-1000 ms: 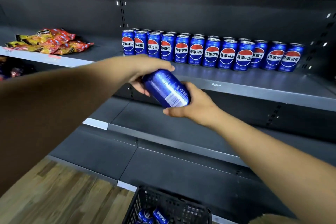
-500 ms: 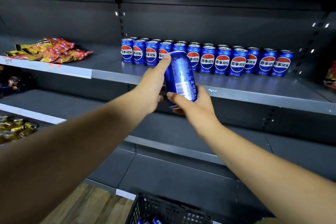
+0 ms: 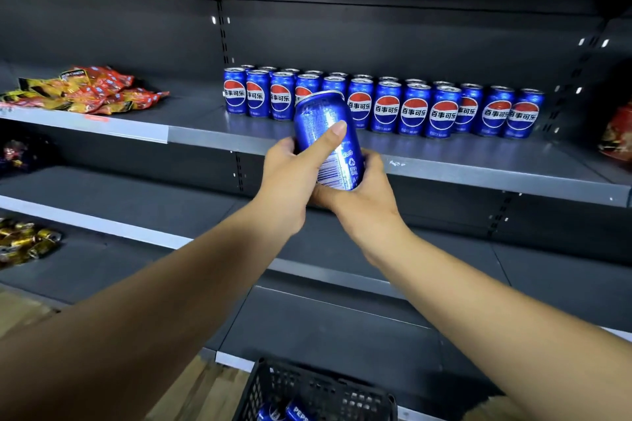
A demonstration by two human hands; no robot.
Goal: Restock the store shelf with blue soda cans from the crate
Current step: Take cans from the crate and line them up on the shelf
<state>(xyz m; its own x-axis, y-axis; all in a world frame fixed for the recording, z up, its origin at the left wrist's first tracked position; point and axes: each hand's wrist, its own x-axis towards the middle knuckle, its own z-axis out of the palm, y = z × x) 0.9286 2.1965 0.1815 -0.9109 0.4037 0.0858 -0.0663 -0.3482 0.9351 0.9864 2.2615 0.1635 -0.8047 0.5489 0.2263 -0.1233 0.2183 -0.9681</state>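
— So, what sits closest to the camera?
— At six o'clock, the black crate [image 3: 309, 393] on the floor, with blue cans [image 3: 289, 413] lying inside it.

— And the hands?
— Both arms reach up toward the middle of the view. The left hand [image 3: 290, 178] is clasped round the held can [image 3: 328, 138] from its nine o'clock side, thumb laid up across the label. The right hand [image 3: 367, 190] cups the can's bottom from about five o'clock, fingers curled under it.

— How does the can sit?
— Nearly upright, its top tipped a little toward eleven o'clock, barcode and small print facing the camera. It is up at the front edge of the shelf [image 3: 478, 167], overlapping the row behind it; I cannot tell whether its base touches the shelf.

— What is further back?
— The stocked cans [image 3: 415, 109] stand upright in rows at twelve to one o'clock, logos forward. At ten o'clock, well apart from them on the same level, lie red and yellow snack bags [image 3: 92, 89]. Gold-wrapped items [image 3: 24, 239] rest on a lower shelf at nine o'clock, and a red packet [image 3: 620, 133] shows at three o'clock.
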